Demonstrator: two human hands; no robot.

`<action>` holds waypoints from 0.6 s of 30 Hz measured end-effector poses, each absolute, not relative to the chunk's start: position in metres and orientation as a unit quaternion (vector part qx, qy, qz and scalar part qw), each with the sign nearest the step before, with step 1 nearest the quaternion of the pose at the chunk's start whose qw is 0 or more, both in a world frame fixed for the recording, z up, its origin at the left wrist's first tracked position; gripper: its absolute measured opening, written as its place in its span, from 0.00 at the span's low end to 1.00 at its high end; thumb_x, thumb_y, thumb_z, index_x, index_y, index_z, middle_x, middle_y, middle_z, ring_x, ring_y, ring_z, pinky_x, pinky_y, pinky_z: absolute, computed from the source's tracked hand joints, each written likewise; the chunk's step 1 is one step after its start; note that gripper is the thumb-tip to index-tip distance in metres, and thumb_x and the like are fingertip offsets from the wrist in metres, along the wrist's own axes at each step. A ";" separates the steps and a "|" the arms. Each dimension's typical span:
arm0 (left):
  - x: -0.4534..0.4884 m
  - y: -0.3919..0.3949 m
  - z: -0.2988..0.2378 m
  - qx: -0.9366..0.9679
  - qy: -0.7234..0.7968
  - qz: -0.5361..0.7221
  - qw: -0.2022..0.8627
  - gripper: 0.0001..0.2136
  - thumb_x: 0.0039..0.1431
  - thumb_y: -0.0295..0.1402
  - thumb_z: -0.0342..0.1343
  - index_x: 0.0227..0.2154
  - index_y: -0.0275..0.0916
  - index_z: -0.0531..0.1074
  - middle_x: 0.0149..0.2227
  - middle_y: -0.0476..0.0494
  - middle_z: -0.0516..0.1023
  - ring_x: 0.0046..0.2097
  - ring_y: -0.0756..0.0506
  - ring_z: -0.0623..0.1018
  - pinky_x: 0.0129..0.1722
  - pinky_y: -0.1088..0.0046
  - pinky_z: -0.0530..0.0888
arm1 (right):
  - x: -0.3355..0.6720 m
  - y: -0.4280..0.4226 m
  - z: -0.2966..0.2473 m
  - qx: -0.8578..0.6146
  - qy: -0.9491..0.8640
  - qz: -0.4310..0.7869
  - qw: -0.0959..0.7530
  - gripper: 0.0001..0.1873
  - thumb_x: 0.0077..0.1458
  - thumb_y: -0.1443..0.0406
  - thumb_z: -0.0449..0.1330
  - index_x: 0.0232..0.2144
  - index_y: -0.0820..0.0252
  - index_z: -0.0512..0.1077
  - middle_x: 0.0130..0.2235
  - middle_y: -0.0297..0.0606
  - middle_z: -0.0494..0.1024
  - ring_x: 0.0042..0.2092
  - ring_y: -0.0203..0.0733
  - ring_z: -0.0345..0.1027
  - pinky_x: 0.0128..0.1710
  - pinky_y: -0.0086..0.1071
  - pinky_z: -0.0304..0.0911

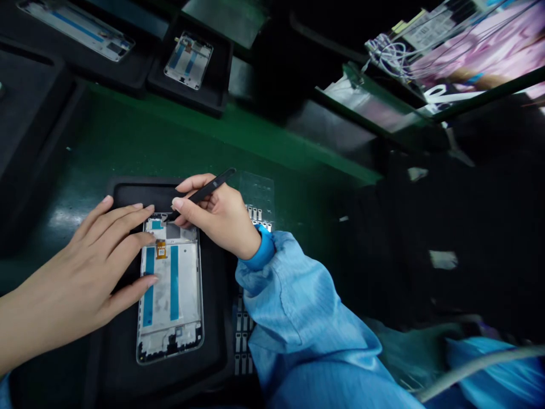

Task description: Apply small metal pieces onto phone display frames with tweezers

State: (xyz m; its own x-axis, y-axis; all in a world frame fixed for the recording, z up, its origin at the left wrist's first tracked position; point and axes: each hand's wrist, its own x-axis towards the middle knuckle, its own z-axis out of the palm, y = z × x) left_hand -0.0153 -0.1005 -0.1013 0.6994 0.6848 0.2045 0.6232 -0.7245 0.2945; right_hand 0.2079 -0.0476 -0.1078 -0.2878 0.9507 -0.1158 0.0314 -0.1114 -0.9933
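Note:
A phone frame [187, 289] with blue strips and a small orange flex connector [160, 250] lies in a black tray [213, 341]. My left hand [102, 255] rests with its fingers spread over the frame's left edge, thumb and index fingertips on its surface. My right hand [217, 216] pinches a slim black tool [213, 186], either tweezers or a pen-like pick; I cannot tell which. Its tip points down at the top edge of the frame. Whether the tip holds a small part is too fine to make out.
Sheets of small metal pieces [242, 341] lie beside the tray, partly under my right sleeve. Another phone frame [189, 59] sits in a black tray at the back, with one more frame [80, 31] at the far left. A green ledge [255, 130] crosses behind. Cables [387, 54] hang upper right.

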 end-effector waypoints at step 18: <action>-0.011 -0.096 -0.103 0.920 0.366 0.129 0.061 0.23 0.65 0.45 0.47 0.58 0.37 0.67 0.56 0.30 0.70 0.61 0.31 0.70 0.66 0.41 0.56 | 0.209 -0.051 -0.110 -0.453 -0.631 0.513 0.366 0.17 0.54 0.53 0.67 0.39 0.56 0.70 0.35 0.33 0.76 0.35 0.37 0.76 0.35 0.30 0.73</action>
